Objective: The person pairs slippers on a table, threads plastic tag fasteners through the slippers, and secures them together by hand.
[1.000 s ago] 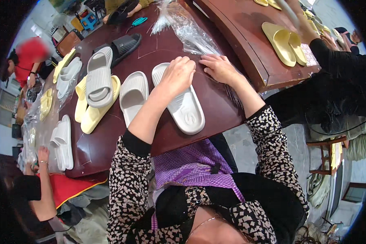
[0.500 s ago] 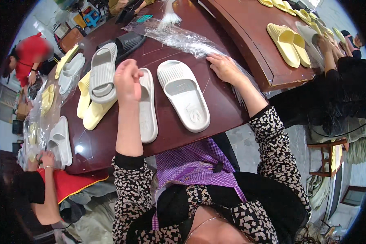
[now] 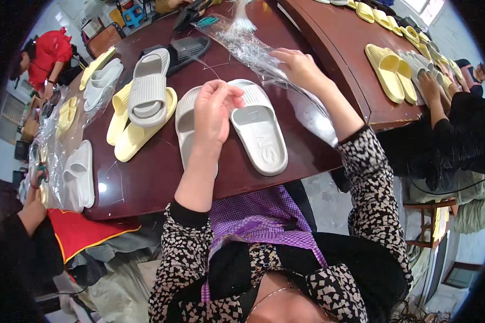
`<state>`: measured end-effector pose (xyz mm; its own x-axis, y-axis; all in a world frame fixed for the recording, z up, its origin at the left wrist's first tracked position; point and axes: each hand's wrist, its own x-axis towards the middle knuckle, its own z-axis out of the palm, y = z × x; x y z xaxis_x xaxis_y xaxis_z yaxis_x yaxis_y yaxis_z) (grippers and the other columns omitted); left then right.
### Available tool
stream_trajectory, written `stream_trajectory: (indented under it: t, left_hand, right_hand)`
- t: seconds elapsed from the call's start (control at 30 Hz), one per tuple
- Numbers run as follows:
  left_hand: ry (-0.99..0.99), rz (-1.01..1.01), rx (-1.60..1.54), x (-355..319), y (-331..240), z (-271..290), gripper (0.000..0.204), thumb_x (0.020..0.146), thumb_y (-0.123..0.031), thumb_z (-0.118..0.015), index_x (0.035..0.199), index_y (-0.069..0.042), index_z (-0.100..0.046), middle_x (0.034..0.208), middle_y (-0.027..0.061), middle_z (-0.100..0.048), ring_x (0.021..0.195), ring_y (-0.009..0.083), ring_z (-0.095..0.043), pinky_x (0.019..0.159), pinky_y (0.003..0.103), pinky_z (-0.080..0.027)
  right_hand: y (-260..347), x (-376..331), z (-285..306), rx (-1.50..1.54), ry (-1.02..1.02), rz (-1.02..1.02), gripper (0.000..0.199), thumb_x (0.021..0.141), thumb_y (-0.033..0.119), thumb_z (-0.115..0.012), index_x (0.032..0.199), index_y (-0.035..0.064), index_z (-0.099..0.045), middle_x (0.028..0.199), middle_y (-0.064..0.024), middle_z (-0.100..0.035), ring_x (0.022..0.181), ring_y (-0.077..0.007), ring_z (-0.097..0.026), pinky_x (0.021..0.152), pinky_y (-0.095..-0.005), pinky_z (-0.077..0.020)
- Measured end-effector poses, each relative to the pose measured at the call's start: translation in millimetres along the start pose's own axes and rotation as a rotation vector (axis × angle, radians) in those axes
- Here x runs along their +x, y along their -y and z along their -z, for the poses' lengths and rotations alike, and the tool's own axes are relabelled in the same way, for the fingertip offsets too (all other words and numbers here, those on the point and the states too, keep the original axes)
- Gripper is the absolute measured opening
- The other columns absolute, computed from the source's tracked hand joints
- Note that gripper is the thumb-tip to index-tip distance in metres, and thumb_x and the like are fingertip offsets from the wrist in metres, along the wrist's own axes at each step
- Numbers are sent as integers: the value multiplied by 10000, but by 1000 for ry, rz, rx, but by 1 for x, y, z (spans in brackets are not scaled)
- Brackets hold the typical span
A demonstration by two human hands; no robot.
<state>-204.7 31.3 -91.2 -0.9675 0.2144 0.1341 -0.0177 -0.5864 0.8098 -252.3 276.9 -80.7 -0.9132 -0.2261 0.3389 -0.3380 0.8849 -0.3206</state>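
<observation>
- A worker's left hand (image 3: 214, 110) is hovering, raised, over a pair of grey slides (image 3: 256, 126) lying side by side on a dark red table (image 3: 145, 177); the fingers are curling inward, thumb meeting fingertips as if pinching something thin, though what, if anything, is in the pinch is too fine to tell.
- The right hand (image 3: 299, 67) is reaching further out, palm down, fingers closing on the edge of a clear bag (image 3: 253, 51) that is trailing across the table just beyond the slides.
- The left forearm is rising steeply from the lower edge with the wrist bent forward; the right arm is stretching out almost straight along the table's right side.
- Handling judgement: the film looks slippery and limp, so gripping its open edge firmly with both hands and keeping the slides paired, soles flat, would likely be serving best.
- Yellow slides (image 3: 140, 126) and another grey slide (image 3: 148, 86) are piling up to the left; other workers are sitting around the tables.
</observation>
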Motion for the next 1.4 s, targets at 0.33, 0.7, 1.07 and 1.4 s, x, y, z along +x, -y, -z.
stream_trajectory:
  t: [0.33, 0.7, 1.07, 1.4]
  left_hand:
    - [38, 201, -142, -70, 42, -75, 55, 915, -91, -503, 918, -36, -502, 877, 184, -647, 739, 219, -636, 685, 320, -524]
    - [59, 317, -174, -140, 64, -91, 52, 917, -66, -473, 927, -31, -511, 725, 98, -584, 598, 177, -553, 598, 316, -504]
    - [-74, 361, -147, -151, 0, -42, 87, 915, -96, -488, 940, -27, -534, 644, 92, -557, 502, 160, -510, 457, 280, -429]
    - [74, 408, -18, -125, -22, -27, 82, 895, -108, -539, 899, -30, -561, 700, 77, -609, 508, 116, -533, 474, 237, -441]
  right_hand:
    - [-14, 28, -54, -184, -147, -411, 531, 761, 375, -648, 1184, 75, -534, 1173, -195, -536, 1142, -360, -475, 939, -477, -380]
    - [-86, 18, -51, -303, -392, -390, 280, 781, 207, -582, 981, 13, -548, 981, -182, -604, 972, -357, -566, 834, -444, -471]
    - [-67, 10, 3, -373, -601, -113, 375, 798, 239, -646, 1115, 52, -573, 1013, -185, -617, 939, -368, -587, 819, -439, -470]
    - [127, -87, 52, 187, 77, 813, 240, 733, 26, -618, 973, 11, -625, 839, -108, -611, 803, -276, -572, 697, -356, -469]
